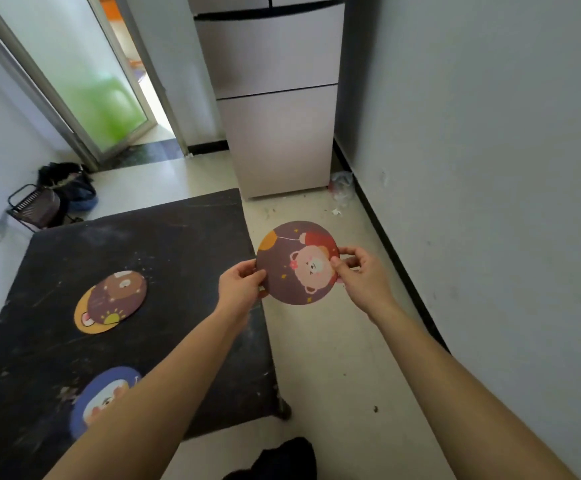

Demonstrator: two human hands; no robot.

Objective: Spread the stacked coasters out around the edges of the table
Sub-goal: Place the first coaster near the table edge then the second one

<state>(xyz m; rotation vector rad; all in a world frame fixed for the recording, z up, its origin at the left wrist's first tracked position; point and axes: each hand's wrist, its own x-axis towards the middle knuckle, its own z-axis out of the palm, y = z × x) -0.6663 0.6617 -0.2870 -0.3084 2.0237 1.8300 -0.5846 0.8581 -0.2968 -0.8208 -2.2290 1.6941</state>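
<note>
The black table (164,237) sits to your left, and you are holding your work out past its right edge, over the floor (316,358). That is the relation your next move turns on: the tabletop lies leftward from both hands, so the carry is to the left, and your left hand is the nearer one to the edge.

On the table, two coasters remain overlapped toward the middle: a brown bear coaster (117,294) lying on top of an orange coaster (86,320), which shows only along its lower left. A blue coaster (102,396) lies near the front edge, partly hidden under your left forearm.

The pink bear coaster (297,263) is in the air between your hands, face up, roughly level. Your left hand (238,289) is closed on its left rim, thumb on top. Your right hand (361,270) pinches its right rim. A sliver of something shows under the coaster by each hand; I cannot tell whether it is a second coaster.

I judge the right edge the handiest bare spot.
</note>
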